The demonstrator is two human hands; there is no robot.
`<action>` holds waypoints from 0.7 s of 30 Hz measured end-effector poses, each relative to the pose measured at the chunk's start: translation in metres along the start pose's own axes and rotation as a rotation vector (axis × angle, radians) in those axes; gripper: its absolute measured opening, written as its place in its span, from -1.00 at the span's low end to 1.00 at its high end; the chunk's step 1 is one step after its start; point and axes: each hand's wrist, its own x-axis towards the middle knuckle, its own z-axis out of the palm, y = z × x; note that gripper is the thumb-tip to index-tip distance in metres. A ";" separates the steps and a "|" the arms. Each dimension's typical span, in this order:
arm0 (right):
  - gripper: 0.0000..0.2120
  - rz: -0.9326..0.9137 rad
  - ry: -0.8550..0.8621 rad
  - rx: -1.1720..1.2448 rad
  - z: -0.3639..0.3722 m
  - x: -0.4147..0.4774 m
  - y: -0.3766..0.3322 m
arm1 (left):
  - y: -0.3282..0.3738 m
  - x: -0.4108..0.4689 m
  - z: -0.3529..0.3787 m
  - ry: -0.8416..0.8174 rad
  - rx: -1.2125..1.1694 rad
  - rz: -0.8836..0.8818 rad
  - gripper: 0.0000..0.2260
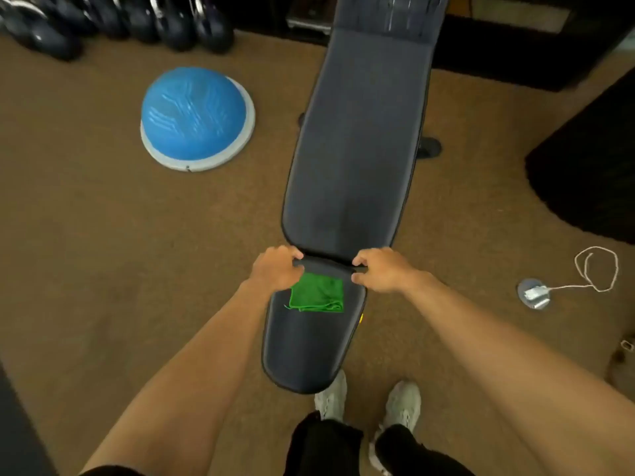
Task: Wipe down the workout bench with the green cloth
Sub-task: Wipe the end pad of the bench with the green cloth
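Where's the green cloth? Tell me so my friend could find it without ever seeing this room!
Find the long dark workout bench standing on the brown carpet. The green cloth lies folded on its short seat pad, just below the gap where the left hand and right hand grip the seat's edges. It is the only bright green thing there; the dome on the floor is blue.

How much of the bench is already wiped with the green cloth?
No wiping shows as done. The green cloth lies folded on the seat pad of the bench, and nobody holds it. Right now the left hand and right hand grip the seat pad's far edge on either side. Still left: picking up the cloth and wiping the whole bench.
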 end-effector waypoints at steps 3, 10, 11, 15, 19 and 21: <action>-0.57 -0.010 0.018 -0.007 0.029 0.032 0.011 | -0.007 0.029 0.037 -0.016 0.147 0.055 -0.59; -0.51 -0.068 0.062 -0.190 0.093 0.079 0.006 | -0.005 0.053 0.092 0.026 0.458 0.212 -0.53; -0.50 -0.077 0.081 -0.226 0.099 0.081 0.005 | -0.005 0.053 0.095 0.035 0.485 0.218 -0.57; -0.54 -0.054 0.072 -0.224 0.102 0.073 0.003 | -0.002 0.043 0.090 0.002 0.361 0.181 -0.69; -0.62 0.000 -0.047 -0.092 0.063 0.047 -0.002 | 0.007 0.024 0.061 -0.131 0.092 0.106 -0.75; -0.66 0.021 -0.076 0.010 0.029 0.025 -0.010 | 0.019 0.008 0.034 -0.129 0.004 0.088 -0.73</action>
